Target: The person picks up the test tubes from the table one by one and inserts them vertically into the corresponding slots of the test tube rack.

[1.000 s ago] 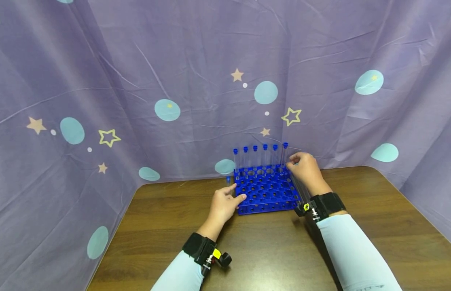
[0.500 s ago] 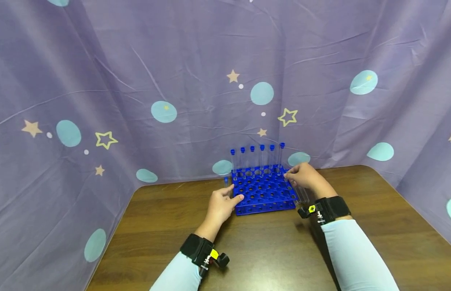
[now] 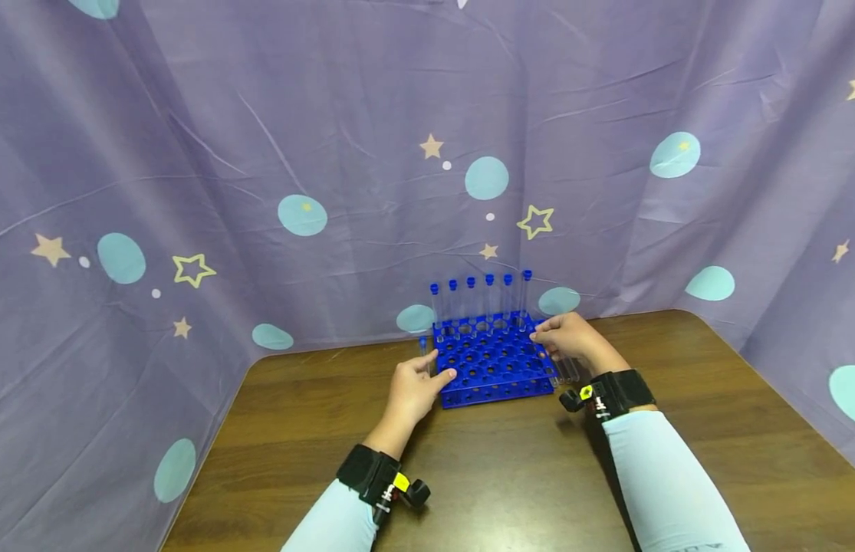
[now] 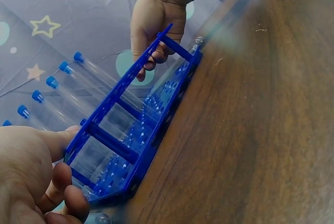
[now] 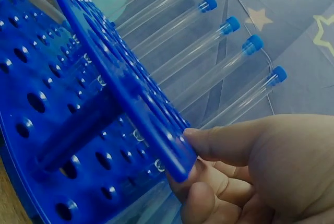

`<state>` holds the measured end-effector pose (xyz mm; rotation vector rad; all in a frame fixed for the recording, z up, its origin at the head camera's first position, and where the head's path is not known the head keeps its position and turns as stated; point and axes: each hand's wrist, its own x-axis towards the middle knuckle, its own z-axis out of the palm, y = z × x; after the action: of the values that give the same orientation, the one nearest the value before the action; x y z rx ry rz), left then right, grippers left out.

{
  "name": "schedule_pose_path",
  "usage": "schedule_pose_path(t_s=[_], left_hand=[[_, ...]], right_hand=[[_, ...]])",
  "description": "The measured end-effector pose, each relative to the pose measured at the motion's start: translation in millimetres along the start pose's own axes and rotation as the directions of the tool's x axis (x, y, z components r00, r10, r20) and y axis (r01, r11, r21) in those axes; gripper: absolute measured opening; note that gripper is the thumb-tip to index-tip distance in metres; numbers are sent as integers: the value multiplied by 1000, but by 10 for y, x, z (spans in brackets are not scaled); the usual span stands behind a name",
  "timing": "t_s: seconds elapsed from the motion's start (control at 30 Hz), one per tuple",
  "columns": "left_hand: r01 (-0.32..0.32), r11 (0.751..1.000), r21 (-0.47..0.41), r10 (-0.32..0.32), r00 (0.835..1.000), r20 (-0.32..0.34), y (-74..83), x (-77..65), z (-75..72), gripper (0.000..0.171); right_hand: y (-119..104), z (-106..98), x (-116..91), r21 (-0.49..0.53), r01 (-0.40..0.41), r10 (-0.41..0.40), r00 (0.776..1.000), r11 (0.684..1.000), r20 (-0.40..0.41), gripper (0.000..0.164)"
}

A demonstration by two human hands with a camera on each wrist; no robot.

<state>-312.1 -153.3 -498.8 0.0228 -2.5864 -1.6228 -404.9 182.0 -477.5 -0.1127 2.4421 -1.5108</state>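
Observation:
A blue test tube rack (image 3: 496, 377) stands on the table, its upper plate full of holes. Along its back row several clear test tubes (image 5: 209, 44) with blue caps stand upright. My left hand (image 3: 408, 392) grips the rack's left side, thumb on the upper plate and fingers below its edge in the left wrist view. On the opposite side my right hand (image 3: 574, 341) pinches the corner of the upper plate; the right wrist view shows the thumb (image 5: 219, 143) on top and the fingers curled under.
Another blue-capped tube (image 3: 423, 346) is just left of the rack. Clear tube ends (image 3: 572, 373) show on the table at the right, partly hidden by the right hand. The wooden table (image 3: 482, 475) meets a purple patterned curtain (image 3: 372, 153) behind the rack.
My right hand has come down from beside the rightmost standing tube onto the rack's right edge. My left hand keeps its hold. The head view has shifted slightly.

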Motion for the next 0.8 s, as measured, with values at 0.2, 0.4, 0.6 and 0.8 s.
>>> schedule_pose_path(t_s=[0.2, 0.4, 0.6, 0.8], left_hand=[[-4, 1000, 14, 4, 1000, 14, 1, 21, -21, 62], [-24, 998, 54, 22, 999, 44, 44, 37, -83, 61], [-38, 991, 127, 31, 998, 60, 71, 66, -148, 53], [-14, 960, 281, 29, 998, -48, 63, 112, -244, 35]], right_hand=[[23, -3, 8, 11, 6, -5, 1000, 1000, -5, 41], [37, 5, 14, 5, 10, -10, 1000, 1000, 0, 42], [26, 8, -11, 2, 4, -4, 1000, 1000, -2, 42], [33, 3, 12, 2, -13, 13, 1000, 1000, 1, 42]])
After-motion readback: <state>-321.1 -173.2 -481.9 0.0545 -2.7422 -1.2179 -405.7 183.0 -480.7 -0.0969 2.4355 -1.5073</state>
